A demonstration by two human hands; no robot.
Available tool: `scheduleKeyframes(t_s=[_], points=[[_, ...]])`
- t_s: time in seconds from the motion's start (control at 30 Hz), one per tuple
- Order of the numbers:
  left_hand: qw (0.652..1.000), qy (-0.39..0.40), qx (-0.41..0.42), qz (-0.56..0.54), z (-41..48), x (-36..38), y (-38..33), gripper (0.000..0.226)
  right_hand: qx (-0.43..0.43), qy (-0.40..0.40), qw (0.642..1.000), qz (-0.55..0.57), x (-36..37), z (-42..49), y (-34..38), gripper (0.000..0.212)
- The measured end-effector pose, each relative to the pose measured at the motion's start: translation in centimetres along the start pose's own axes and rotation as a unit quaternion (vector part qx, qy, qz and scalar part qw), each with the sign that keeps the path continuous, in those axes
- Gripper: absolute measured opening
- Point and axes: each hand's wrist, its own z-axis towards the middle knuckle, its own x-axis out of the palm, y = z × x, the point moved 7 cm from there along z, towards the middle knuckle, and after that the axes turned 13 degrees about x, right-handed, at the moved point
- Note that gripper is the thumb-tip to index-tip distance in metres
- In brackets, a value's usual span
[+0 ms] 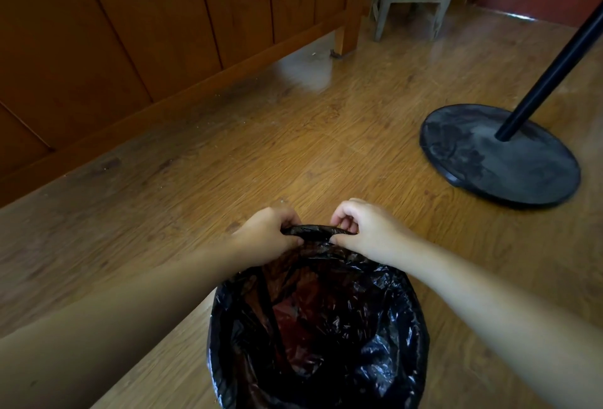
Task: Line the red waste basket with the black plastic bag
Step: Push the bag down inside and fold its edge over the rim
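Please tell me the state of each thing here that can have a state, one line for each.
black plastic bag: opened out, far edge rolled and pinched
red waste basket: covered, red faintly visible through the bag
left hand: gripping the bag's edge
right hand: gripping the bag's edge

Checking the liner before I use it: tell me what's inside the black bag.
Inside the black plastic bag only crinkled film shows, with a reddish tint through it, probably the basket. Its bottom is too dark to check.

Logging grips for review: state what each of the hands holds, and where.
Both the left hand and the right hand pinch the black plastic bag at the rolled far edge of its mouth.
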Motion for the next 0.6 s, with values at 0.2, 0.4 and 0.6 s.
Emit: scheduleKeyframes(t_s=[0.2, 0.4, 0.6], points=[[1.000, -0.004, -0.019, -0.020, -0.4, 0.6, 0.4, 0.014, 0.047, 0.053, 0.997, -0.004, 0.3, 0.4, -1.3, 0.018], [0.998, -0.019, -0.057, -0.031, -0.9, 0.4, 0.9, 0.014, 0.066, 0.058, 0.996, -0.028, 0.3, 0.2, -2.2, 0.016], [0.993, -0.043, -0.109, -0.022, -1.5, 0.1, 1.6, 0.018, 0.098, 0.019, 0.995, -0.012, -1.2, 0.5, -3.5, 0.018]])
